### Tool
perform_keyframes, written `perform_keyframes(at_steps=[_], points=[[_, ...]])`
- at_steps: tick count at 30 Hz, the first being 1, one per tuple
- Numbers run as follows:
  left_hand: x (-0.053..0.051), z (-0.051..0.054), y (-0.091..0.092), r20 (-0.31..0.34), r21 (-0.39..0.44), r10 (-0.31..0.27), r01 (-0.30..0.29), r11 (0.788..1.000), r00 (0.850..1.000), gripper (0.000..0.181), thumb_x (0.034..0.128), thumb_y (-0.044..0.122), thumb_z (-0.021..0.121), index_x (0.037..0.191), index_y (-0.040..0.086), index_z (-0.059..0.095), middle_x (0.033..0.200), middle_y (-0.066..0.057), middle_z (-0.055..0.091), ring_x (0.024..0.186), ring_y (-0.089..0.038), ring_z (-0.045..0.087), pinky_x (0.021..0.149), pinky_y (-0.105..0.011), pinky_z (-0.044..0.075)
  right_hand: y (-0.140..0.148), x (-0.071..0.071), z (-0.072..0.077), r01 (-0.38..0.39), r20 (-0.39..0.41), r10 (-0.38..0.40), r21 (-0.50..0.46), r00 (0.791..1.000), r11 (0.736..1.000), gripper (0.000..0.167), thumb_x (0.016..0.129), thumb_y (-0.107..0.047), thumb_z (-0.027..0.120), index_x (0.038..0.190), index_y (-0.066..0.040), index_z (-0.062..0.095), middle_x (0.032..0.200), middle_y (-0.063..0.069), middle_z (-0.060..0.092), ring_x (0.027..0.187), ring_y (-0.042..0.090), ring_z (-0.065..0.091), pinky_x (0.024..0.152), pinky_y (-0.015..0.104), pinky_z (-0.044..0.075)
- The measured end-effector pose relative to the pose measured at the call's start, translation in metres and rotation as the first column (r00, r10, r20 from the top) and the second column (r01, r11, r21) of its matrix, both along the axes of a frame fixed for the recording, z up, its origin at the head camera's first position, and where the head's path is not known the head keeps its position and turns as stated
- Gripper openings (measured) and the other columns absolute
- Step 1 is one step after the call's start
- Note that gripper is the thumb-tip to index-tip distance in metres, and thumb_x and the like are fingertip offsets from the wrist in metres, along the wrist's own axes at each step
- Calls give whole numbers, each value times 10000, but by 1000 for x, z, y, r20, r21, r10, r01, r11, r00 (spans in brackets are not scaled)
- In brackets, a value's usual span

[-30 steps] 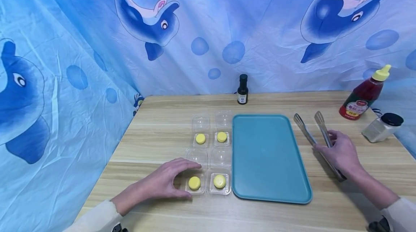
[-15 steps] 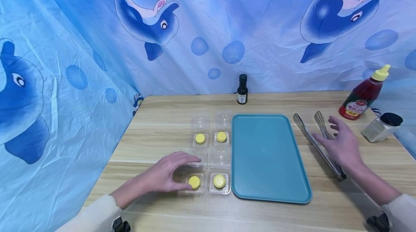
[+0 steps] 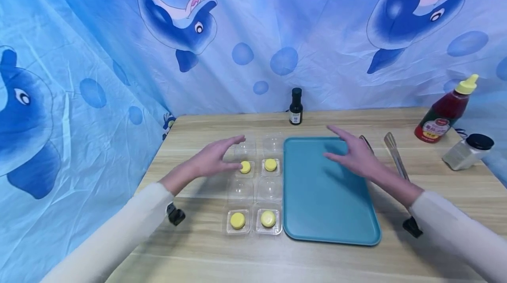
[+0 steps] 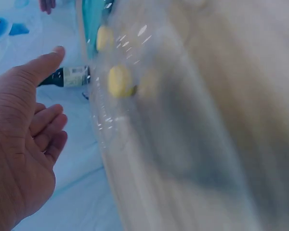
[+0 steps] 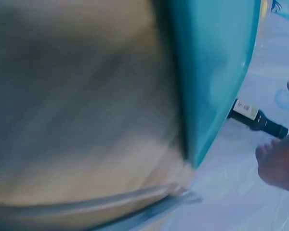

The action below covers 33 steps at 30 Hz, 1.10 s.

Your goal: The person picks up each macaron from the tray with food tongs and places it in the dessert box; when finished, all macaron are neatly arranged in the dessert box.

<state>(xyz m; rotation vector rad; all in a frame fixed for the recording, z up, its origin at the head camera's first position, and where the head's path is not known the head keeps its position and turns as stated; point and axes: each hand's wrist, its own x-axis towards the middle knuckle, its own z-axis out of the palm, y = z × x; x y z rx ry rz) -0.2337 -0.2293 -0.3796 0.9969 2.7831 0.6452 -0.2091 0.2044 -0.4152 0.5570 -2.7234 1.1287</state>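
My left hand (image 3: 214,157) hangs over the back left clear plastic box, thumb and fingers spread, holding nothing. Its thumb overlaps the small yellow disc-shaped sweet (image 3: 246,167) there; whether they touch I cannot tell. Beside it, a second yellow sweet (image 3: 270,165) sits in another lidded box with its lid raised. Two more sweets, one at front left (image 3: 237,220) and one at front right (image 3: 268,218), sit in their own boxes. Above the teal tray (image 3: 325,212), my right hand (image 3: 354,155) has spread fingers and grips nothing. Metal tongs (image 3: 396,153) lie right of the tray, partly behind the right forearm.
A small dark bottle (image 3: 295,108) stands at the table's back edge. At the right are a red sauce bottle (image 3: 443,115) with a yellow nozzle and a black-lidded jar (image 3: 464,155). A blue dolphin-print curtain (image 3: 253,32) hangs behind the wooden table (image 3: 206,252).
My right hand has let go of the tongs and moved left over the tray. My left hand has gone from the front left box to the back left one.
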Motion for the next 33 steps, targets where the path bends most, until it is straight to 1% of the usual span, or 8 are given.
perform_keyframes(at_steps=[4, 6, 9, 13, 20, 25, 30, 33], points=[[-27, 1, 16, 38, -60, 12, -10, 998, 999, 856, 979, 318, 800, 1659, 78, 339, 1664, -112, 424, 1509, -339, 422, 1255, -517, 338, -28, -25, -1, -104, 106, 98, 56, 990, 993, 868, 942, -206, 844, 1649, -63, 362, 1650, 230, 406, 1429, 513, 453, 1106, 669, 462], [-37, 0, 25, 56, -87, 19, -14, 996, 998, 847, 995, 333, 778, 1662, 71, 328, 1679, -114, 397, 1518, -343, 407, 1263, -508, 326, -42, -37, -2, -146, 131, 137, 66, 982, 987, 894, 928, -197, 855, 1655, -71, 350, 1662, 215, 391, 1461, 488, 428, 1153, 648, 429], [-51, -3, 38, 72, -135, 26, -16, 991, 997, 842, 1016, 378, 741, 1665, 59, 309, 1691, -120, 370, 1526, -343, 393, 1272, -490, 310, -60, -53, -4, -193, 165, 178, 83, 970, 978, 918, 920, -186, 862, 1663, -83, 333, 1670, 212, 375, 1494, 460, 396, 1196, 617, 392], [-63, -9, 55, 76, -189, 40, -25, 982, 996, 819, 1039, 413, 697, 1662, 48, 310, 1683, -128, 385, 1527, -340, 392, 1274, -483, 311, -78, -71, -6, -241, 214, 216, 96, 953, 966, 915, 925, -169, 857, 1664, -76, 325, 1673, 208, 371, 1515, 428, 377, 1215, 579, 383], [-73, -19, 73, 27, -267, 75, -65, 961, 997, 714, 1079, 413, 625, 1638, 51, 368, 1631, -122, 472, 1502, -342, 432, 1271, -485, 315, -94, -89, -10, -281, 276, 241, 115, 931, 953, 873, 936, -155, 844, 1640, -12, 348, 1660, 220, 391, 1520, 418, 369, 1216, 570, 384], [-74, -22, 80, 24, -262, 87, -77, 962, 996, 667, 1089, 385, 614, 1627, 58, 394, 1615, -111, 495, 1500, -352, 431, 1278, -491, 298, -100, -95, -13, -284, 268, 246, 115, 931, 952, 801, 933, -124, 837, 1601, 9, 415, 1600, 216, 482, 1482, 412, 431, 1188, 554, 427], [-76, -21, 80, 42, -167, 113, -104, 980, 993, 616, 1098, 351, 604, 1614, 68, 421, 1613, -127, 493, 1480, -349, 460, 1254, -506, 345, -105, -98, -16, -262, 190, 243, 82, 951, 962, 785, 903, -81, 851, 1567, 40, 450, 1562, 232, 511, 1420, 425, 495, 1144, 547, 475], [-78, -20, 79, 49, -54, 121, -118, 992, 992, 576, 1110, 310, 585, 1607, 62, 432, 1594, -125, 518, 1438, -325, 515, 1231, -506, 383, -106, -97, -17, -247, 102, 240, 71, 965, 966, 805, 878, -52, 858, 1559, 62, 443, 1548, 254, 480, 1338, 423, 558, 1080, 531, 531]])
